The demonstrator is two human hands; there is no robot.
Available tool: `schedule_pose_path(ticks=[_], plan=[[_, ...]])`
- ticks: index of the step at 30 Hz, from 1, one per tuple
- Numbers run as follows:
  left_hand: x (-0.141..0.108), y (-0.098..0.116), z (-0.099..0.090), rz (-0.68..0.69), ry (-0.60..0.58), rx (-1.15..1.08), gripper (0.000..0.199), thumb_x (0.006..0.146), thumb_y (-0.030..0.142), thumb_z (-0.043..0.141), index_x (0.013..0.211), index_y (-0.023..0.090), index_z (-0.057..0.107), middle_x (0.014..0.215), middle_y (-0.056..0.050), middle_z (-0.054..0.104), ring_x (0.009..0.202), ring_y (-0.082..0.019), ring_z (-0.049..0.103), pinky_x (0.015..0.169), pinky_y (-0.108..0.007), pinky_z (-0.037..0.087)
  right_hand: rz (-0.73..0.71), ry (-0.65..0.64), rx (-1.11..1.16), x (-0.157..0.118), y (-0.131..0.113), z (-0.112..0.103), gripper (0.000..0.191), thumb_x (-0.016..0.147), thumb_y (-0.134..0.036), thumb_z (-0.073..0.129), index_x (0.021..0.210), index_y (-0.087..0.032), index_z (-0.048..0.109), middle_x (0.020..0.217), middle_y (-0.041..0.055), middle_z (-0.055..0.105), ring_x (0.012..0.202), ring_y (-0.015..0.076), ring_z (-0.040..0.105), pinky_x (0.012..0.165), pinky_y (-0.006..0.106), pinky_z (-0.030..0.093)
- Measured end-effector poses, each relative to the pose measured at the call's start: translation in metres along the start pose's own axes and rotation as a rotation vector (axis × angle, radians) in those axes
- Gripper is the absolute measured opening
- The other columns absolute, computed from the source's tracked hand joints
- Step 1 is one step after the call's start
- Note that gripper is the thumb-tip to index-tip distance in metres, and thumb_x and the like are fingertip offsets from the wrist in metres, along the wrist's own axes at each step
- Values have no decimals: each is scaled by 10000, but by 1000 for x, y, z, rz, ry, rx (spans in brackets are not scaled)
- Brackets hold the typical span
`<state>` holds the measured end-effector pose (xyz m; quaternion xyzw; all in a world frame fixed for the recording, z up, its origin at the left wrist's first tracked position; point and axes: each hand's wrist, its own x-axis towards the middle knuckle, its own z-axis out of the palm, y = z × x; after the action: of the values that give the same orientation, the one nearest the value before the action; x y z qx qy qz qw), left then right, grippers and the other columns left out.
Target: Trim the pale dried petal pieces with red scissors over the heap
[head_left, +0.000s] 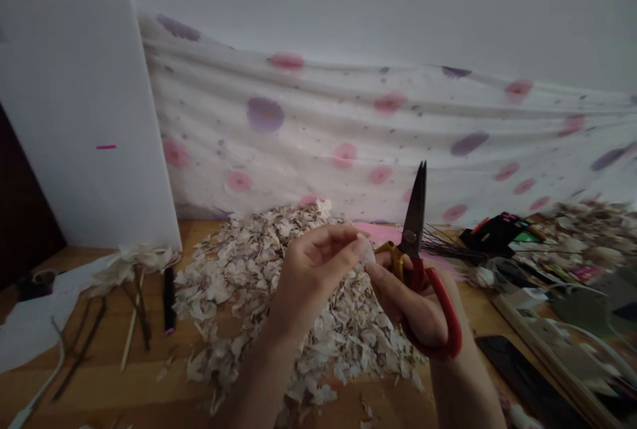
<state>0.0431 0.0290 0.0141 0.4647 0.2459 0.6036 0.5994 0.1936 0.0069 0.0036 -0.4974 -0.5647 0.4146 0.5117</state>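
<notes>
Between the thumb and fingers of my left hand is a small pale, translucent petal-like piece. My right hand has a pair of scissors hooked on it, with red and gold handles and dark blades pointing up, nearly together. The right thumb and a fingertip also reach the pale piece's lower edge; whether they grip it I cannot tell. Beneath and behind both hands spreads a large heap of dry, whitish petal-like flakes on the wooden table.
Left lie a bundle of stems with pale petals, a black marker and a white cable. To the right are a black phone, a tray with cables, a black pouch and another pale heap. A flowered cloth hangs behind.
</notes>
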Motion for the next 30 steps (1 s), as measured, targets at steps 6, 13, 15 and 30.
schedule_pose_path(ticks=[6,13,15,30], plan=[[-2,3,1,0,9,-15,68,775,227,787,832,197,767,852,-21,771,831,-127,702,771,-209,551,1,6,-72,0,-2,-1,422,778,-557,743,762,-158,607,458,-44,456,358,73,386,346,164,291],[1,-3,0,-24,-28,-127,138,757,239,814,884,198,781,825,-10,774,789,-98,701,760,-179,545,-38,107,-90,-6,-5,4,375,746,-498,768,739,-151,625,481,-49,422,406,68,347,388,178,255],[1,-6,1,-47,-20,-175,148,732,245,833,852,181,776,787,-13,776,749,-93,703,741,-175,548,-31,122,-87,-7,-7,5,359,735,-476,782,733,-152,629,492,-44,438,423,76,366,409,190,273],[4,-4,3,-111,-67,-137,184,715,293,836,795,165,731,739,-52,787,738,-186,754,804,-318,578,-107,43,-54,4,15,-2,480,838,-628,653,805,-149,660,429,-39,399,367,96,349,363,209,249]])
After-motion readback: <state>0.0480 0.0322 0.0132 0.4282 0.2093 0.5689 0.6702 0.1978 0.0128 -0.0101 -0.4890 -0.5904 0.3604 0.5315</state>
